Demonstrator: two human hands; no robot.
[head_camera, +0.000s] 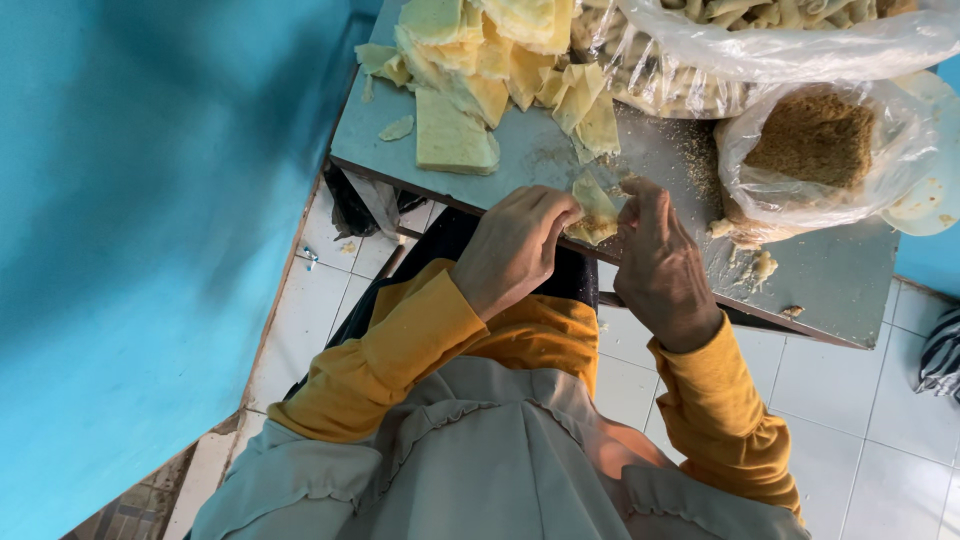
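Head view: the left hand (515, 245) and the right hand (655, 265) meet at the near edge of the grey worktop (830, 275), both on one small pale yellow wrapper sheet (595, 210); the left fingers are curled over its near left side and pinch it, the right fingers (640, 200) are bent down on its right side and press a fold, so both hands are grasping the sheet rather than lying loose; it seems held low at the worktop's edge so that the surface bears it while the fingers work the fold. The sheet is thin, matt, creased and partly folded over on itself, with a ragged upper corner standing up; whether filling lies inside it cannot be told.

Beyond the sheet, toward the far left of the worktop, a loose heap of the same yellow sheets (480, 60) lies within reach; one thicker square stack (455, 135) sits at the near side of that heap. Right of the sheet stands an open clear bag of brown crumbly filling (815, 140), its mouth turned up, probably for easy scooping; crumbs are strewn on the worktop between the bag and the sheet. Behind the brown bag, a large clear bag of pale rolled pieces (700, 50) rests at the far edge. Mustard sleeves (420, 345) cover both forearms; white floor tiles (850, 400) show below the worktop.
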